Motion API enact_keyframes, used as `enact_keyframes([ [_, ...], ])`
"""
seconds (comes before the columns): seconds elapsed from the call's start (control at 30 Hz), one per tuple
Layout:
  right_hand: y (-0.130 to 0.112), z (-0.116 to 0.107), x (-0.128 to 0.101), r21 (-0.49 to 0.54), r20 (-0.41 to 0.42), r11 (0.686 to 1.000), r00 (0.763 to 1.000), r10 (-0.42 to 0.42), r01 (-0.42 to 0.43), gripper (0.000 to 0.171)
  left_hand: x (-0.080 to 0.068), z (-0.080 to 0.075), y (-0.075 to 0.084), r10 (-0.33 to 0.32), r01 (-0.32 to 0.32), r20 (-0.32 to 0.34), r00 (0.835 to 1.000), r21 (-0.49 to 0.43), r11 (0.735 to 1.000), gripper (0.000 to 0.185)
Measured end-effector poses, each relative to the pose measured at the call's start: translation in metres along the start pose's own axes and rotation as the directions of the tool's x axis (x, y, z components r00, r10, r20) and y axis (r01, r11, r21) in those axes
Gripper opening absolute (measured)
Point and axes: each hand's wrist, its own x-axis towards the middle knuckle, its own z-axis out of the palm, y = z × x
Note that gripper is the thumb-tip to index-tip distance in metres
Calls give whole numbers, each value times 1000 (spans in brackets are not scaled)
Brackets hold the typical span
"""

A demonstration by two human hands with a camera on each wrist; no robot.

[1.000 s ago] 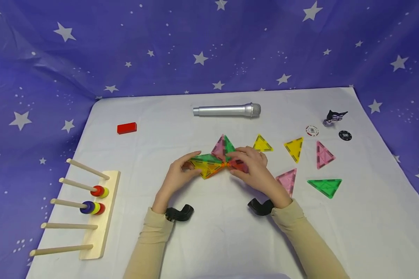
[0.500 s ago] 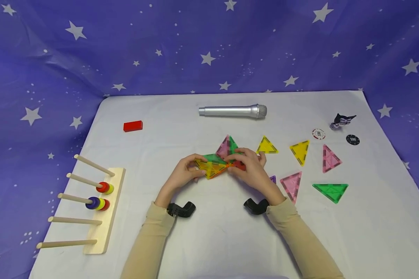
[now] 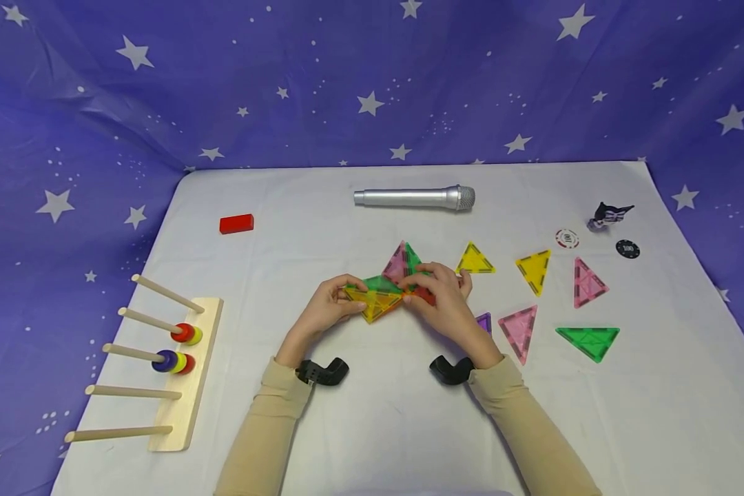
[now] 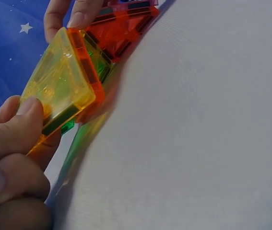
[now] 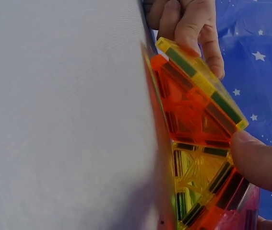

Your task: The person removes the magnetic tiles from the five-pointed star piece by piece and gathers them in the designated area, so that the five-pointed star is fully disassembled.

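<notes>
One cluster of joined magnetic tiles (image 3: 392, 288) (yellow, green, pink, orange-red triangles) sits mid-table, w/ both hands on it: left hand (image 3: 325, 308) pinches its yellow tile, fingers curled, and right hand (image 3: 444, 301) grips the orange-red end, fingers bent. Six loose triangles lie to the right: 2 yellow (image 3: 474, 260), 2 pink (image 3: 586, 283), 1 green (image 3: 589, 340), 1 purple (image 3: 484, 322) half hidden. Peg rack (image 3: 189, 382) at left holds 5 rings on 2 of its 5 pegs; also 1 microphone (image 3: 414, 198), 1 red block (image 3: 236, 223), 2 poker chips (image 3: 567, 238).

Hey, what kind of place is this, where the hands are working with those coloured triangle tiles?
Probably a staged tabletop play setup, not a lived-in room: a purple star-printed cloth backdrop, a white-covered table, and toys laid out on it, like a wooden peg rack with coloured rings.
</notes>
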Motion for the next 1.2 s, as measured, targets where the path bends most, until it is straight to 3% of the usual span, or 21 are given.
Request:
enact_keyframes([
  [0.3,1,0,-1,17,-4,1000,1000,-11,11,12,-2,-2,-1,-13,13,12,1000,-10,1000,25],
  [0.4,1,0,-1,22,-3,1000,1000,-11,11,12,0,-4,-7,-10,10,14,1000,-1,1000,24],
  [0.57,2,0,0,25,-7,1000,1000,-14,14,13,-3,-11,-10,-37,38,86,996,-4,999,27],
  [0.67,2,-1,0,26,-12,1000,1000,-11,12,13,-3,-18,-16,-51,56,92,994,-54,997,30],
  [0.73,2,-1,0,29,-12,1000,1000,-8,8,13,-1,-22,-21,-57,60,41,998,-94,994,32],
  [0.87,2,-1,0,37,-9,999,1000,-3,4,13,1,-27,-16,-58,39,-109,992,-165,986,35],
  [1.03,3,-1,0,35,-5,999,1000,3,-3,13,11,-32,-8,-64,23,-279,958,-148,989,35],
  [1.2,4,-1,0,33,6,999,1000,11,-11,13,28,-35,-6,-72,37,-381,922,-96,995,35],
])
